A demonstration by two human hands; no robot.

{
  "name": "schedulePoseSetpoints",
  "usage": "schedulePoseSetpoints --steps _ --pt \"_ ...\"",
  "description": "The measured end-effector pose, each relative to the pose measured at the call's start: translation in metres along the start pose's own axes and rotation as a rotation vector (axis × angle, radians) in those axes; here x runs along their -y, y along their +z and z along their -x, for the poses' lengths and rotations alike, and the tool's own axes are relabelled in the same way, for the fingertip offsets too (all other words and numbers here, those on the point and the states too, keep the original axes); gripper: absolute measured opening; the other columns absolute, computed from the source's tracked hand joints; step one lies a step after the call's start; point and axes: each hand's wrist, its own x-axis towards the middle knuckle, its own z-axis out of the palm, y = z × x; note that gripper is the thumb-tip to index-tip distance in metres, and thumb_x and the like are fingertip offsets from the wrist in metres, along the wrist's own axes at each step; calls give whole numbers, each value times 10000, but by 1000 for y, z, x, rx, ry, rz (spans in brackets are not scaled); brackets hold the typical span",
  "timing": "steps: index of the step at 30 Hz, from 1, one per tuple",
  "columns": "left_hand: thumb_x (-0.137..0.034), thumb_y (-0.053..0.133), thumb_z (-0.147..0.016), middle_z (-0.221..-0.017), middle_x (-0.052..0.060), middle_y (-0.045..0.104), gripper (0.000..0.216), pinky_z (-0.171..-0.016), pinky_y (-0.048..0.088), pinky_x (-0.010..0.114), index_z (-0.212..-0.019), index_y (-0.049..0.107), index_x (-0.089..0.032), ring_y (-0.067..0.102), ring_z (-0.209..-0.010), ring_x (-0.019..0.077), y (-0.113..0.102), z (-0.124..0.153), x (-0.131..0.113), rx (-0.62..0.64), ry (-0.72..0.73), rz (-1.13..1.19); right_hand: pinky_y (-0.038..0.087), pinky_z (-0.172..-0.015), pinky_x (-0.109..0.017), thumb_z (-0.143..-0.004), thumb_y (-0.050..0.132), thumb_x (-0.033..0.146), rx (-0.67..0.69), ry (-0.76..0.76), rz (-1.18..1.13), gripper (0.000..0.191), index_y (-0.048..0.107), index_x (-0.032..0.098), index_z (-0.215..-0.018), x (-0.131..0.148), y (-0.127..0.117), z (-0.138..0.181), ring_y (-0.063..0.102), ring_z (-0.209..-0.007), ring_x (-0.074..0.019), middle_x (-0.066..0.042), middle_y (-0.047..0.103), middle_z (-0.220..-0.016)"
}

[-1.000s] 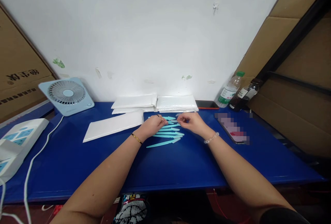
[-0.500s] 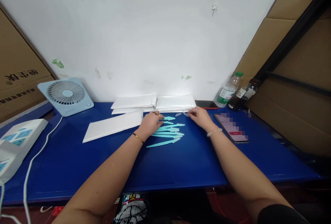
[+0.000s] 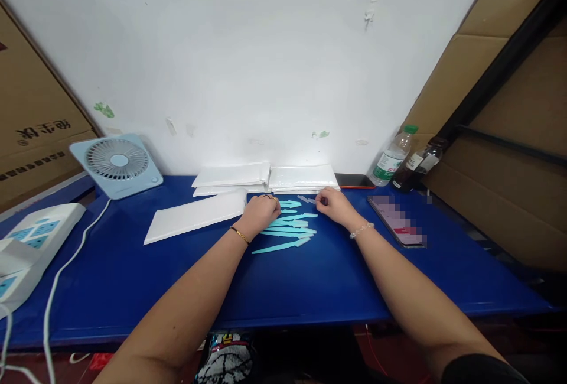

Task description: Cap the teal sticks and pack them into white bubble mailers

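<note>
Our left hand (image 3: 262,214) lies over blue razors (image 3: 279,247), right hand (image 3: 337,207) beside clear bits (image 3: 305,199); neither grip's state shows. We should handle pieces singly, lightly.

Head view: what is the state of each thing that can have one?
Left hand: curled, grip hidden
Right hand: fingers bent, grip unclear
Blue tools: flat, spread out, partly covered
Clear pieces: lying close together
Packets: some stacked, one apart
Fan: whether on, unclear
Clear bottle: capped
Dark bottle: capped
Near phone: screen lit
Far device: lying flat
Power strip: adapter plugged in
</note>
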Motion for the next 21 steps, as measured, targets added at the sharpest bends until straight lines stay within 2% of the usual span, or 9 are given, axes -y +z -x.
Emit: schedulePoseSetpoints --steps 4,10,14,18,21 --pt "-281 540 -825 -863 57 672 143 -688 414 289 -808 650 -190 615 -772 203 -1 1 0 24 -47 63 404 -575 -229 -750 551 220 52 50 -230 84 610 170 -719 8 -4 4 519 -582 -119 7 600 -643" --pt "-284 542 -822 -805 25 671 117 -646 411 258 -805 622 -201 609 -743 181 0 3 3 17 -77 203 458 -575 -234 -726 636 306 97 98 -519 164 644 150 -773 16 -2 7 576 -595 -121 -8 646 -660" --pt "-298 539 -823 -800 22 666 128 -628 420 249 -822 619 -198 608 -746 172 -1 5 6 -2 -81 299 512 -620 -273 -665 721 357 80 173 -705 259 667 135 -786 17 1 6 639 -635 -155 -38 684 -670" --pt "-327 540 -816 -795 29 660 161 -606 426 249 -830 621 -189 604 -735 171 -3 6 6 -1 -92 376 549 -684 -322 -593 780 369 32 218 -775 303 685 135 -762 17 4 5 677 -713 -199 -75 717 -750" --pt "-340 534 -814 -777 25 653 178 -588 425 246 -828 617 -183 597 -706 160 -5 6 6 7 -108 453 554 -740 -342 -606 774 351 -22 127 -768 251 691 149 -729 18 6 6 677 -766 -201 -80 722 -818"
